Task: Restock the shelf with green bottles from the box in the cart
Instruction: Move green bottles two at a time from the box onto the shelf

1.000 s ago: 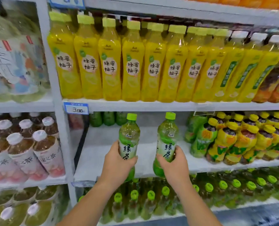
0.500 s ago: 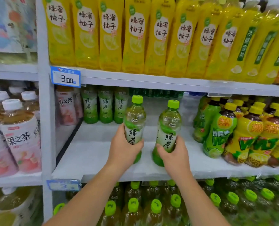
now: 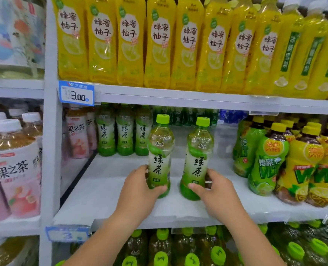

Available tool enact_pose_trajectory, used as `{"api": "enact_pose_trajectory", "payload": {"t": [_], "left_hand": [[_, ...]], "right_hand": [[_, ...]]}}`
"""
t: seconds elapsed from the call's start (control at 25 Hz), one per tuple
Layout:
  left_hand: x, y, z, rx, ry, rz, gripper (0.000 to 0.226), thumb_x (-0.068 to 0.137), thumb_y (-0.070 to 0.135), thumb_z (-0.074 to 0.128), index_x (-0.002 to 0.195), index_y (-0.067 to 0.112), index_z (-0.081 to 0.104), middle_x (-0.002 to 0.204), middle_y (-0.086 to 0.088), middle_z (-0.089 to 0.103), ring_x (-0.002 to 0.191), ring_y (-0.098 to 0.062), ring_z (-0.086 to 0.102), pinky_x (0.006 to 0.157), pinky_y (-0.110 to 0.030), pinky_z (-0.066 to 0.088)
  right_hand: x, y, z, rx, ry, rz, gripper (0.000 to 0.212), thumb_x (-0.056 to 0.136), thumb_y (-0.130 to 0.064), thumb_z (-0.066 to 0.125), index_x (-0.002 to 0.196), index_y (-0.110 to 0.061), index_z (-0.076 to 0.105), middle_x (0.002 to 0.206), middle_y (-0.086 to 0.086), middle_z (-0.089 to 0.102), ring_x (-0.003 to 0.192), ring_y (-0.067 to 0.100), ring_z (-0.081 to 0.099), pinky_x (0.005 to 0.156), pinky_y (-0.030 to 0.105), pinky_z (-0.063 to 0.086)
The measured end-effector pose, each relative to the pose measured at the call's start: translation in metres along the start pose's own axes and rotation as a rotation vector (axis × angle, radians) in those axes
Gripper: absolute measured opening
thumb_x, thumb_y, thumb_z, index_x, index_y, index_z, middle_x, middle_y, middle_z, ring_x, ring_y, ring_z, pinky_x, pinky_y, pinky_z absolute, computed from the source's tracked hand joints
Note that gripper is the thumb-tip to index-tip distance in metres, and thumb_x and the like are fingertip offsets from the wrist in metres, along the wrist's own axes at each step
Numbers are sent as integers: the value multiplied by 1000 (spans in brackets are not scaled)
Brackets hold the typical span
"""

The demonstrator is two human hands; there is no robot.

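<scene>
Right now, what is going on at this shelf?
A person is restocking. The left hand grips the left green bottle and the right hand grips the right green bottle, both upright over the middle shelf. Three matching bottles stand at the back. I cannot tell whether the held ones touch the shelf yet.

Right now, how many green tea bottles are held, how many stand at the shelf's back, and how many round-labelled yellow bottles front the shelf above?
Held green tea bottles (left hand, right hand): 2
Green tea bottles at the back: 3
Round-labelled yellow bottles above: 8
Total: 13
</scene>
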State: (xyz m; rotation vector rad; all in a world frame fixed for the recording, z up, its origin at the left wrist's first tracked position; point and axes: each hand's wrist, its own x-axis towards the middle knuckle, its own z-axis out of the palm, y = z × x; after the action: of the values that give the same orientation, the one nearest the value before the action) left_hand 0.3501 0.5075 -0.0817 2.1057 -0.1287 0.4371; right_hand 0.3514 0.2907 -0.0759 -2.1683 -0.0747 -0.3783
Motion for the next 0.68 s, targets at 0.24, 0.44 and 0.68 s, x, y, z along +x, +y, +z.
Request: {"api": "enact_pose_trajectory", "payload": {"t": [0.24,0.44,0.68], "left_hand": [[60,-3,29,-16,90,-98,42,74,23,86,108,15,63,99,9,67,87,-9,62,72,-20,46],[107,-19,53,-35,149,-140,34,72,29,87,99,17,68,99,0,69,87,-16,67,79,-29,54],[146,-26,73,39,172,-198,31,78,38,81,98,16,74,104,-7,67,88,-23,65,77,-27,48]], "right_hand": [[69,8,18,32,-17,36,30,85,-28,77,113,-23,67,92,-17,66,84,2,62,70,20,48],[122,22,36,58,23,60,27,89,-25,74,113,-21,63,98,-8,66,87,13,61,80,26,47],[176,36,51,-20,18,89,29,89,-31,72,114,-21,60,106,-2,67,95,19,62,86,32,51]]}}
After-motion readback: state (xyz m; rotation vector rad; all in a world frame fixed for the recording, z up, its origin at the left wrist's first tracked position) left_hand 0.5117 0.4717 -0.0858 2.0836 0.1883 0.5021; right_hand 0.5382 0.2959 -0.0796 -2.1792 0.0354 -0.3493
